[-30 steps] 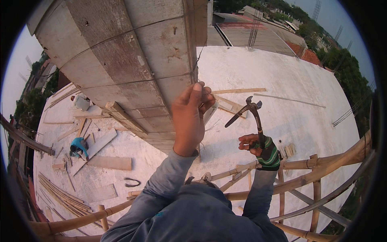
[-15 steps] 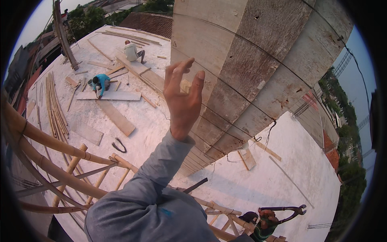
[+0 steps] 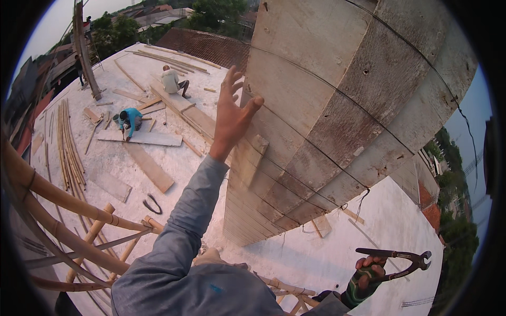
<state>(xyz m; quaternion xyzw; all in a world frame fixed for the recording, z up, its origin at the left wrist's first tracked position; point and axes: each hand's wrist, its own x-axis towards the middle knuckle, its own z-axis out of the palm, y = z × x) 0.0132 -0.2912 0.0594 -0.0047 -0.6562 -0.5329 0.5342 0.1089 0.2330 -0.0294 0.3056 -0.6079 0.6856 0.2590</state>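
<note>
My left hand is raised, bare, with fingers and thumb spread, beside the left edge of a tall column of weathered boards bound with wires. Nothing shows in its grasp. Just below it, a short, pale wood block appears in front of the column, blurred at its lower end. Whether it touches the boards I cannot tell. At the lower right, my right hand, in a dark green glove with bare fingertips, grips steel pincers by the handles, jaws pointing right.
Bamboo scaffold poles cross at the lower left. On the pale rooftop below lie planks, bamboo poles and a dark, two-legged tool. Farther off, one person in blue crouches; another sits.
My left hand has spread wider and shifted slightly left. The wood block, formerly behind its fingers, now shows lower. My right hand with the pincers has risen to the right.
</note>
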